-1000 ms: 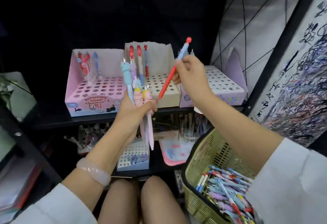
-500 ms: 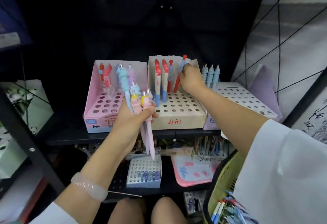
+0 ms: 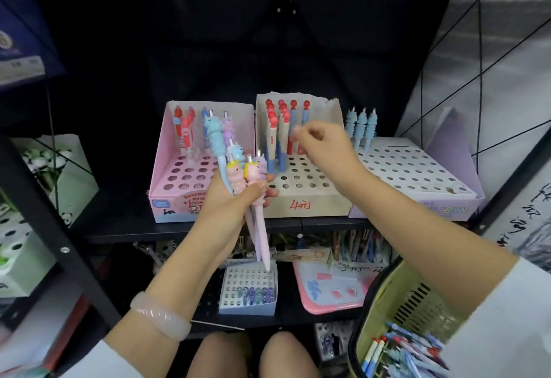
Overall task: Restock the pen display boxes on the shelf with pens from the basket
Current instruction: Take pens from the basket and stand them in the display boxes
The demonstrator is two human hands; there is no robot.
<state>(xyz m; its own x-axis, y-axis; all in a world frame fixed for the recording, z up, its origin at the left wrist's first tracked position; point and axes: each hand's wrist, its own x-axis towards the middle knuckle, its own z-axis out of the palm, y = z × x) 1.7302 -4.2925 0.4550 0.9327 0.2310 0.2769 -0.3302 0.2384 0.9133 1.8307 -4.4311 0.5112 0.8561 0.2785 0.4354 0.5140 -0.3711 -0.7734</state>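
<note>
Yellow-green plastic mesh basket (image 3: 387,297), bottom right, cut off by frame & partly behind the white sleeve; loose red/blue pens (image 3: 396,353) inside. Left hand (image 3: 229,198) raised, fingers & thumb wrapped round a bunch of pastel unicorn-topped pens (image 3: 238,172), tips pointing down. Right hand (image 3: 325,142) reaches over the beige cardboard display box (image 3: 307,195); fingertips blurred, seem loosely curled at the red-capped pens (image 3: 280,133) standing in its back rows, grip unclear. Pink display box (image 3: 179,175) left, lilac display box (image 3: 417,175) right w/ three blue pens.
</note>
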